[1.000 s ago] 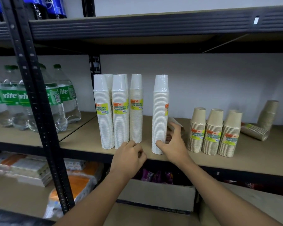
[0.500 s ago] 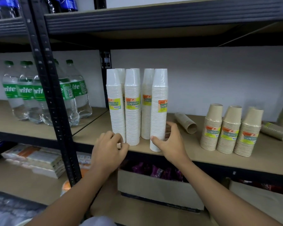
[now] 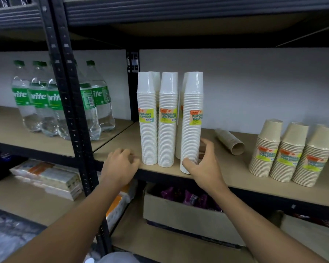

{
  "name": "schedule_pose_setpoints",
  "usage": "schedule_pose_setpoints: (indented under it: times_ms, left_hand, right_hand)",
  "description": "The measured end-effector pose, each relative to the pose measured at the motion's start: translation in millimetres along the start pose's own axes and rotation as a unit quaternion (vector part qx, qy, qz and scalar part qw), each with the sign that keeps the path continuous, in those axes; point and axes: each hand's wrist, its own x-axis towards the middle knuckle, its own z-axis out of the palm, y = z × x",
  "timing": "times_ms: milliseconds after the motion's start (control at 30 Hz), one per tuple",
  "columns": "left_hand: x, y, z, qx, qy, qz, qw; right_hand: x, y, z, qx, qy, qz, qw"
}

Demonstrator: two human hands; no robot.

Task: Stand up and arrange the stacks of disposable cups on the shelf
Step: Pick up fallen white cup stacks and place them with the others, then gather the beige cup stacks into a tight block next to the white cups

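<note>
Several tall white cup stacks stand upright together on the wooden shelf (image 3: 235, 173). My right hand (image 3: 201, 164) is wrapped around the base of the rightmost white stack (image 3: 192, 122), which sits near the shelf's front edge. Two more white stacks (image 3: 166, 118) stand just left of it, with others behind. My left hand (image 3: 120, 164) rests at the shelf edge beside the leftmost white stack (image 3: 147, 118), fingers curled, holding nothing. One tan cup stack (image 3: 229, 141) lies on its side behind my right hand. Three short tan stacks (image 3: 291, 152) stand upright at the right.
Sprite bottles (image 3: 57, 103) fill the neighbouring shelf bay at left, behind a black upright post (image 3: 70, 111). Below the shelf sit a cardboard box (image 3: 188, 215) with purple packets and wrapped packs (image 3: 51, 177). Another shelf board hangs close overhead.
My right hand slid the rightmost white stack leftwards until it stands close against the group. My left hand shifted left, away from the stacks' bases. The camera moved closer.
</note>
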Motion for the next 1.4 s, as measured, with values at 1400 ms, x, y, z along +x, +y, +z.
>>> schedule_pose_setpoints:
  times_ms: [1400]
  left_hand:
    - [-7.7,2.3,9.3,0.032,0.055,0.024,0.998]
  right_hand:
    - [6.9,2.1,7.0,-0.068,-0.013,0.003,0.998]
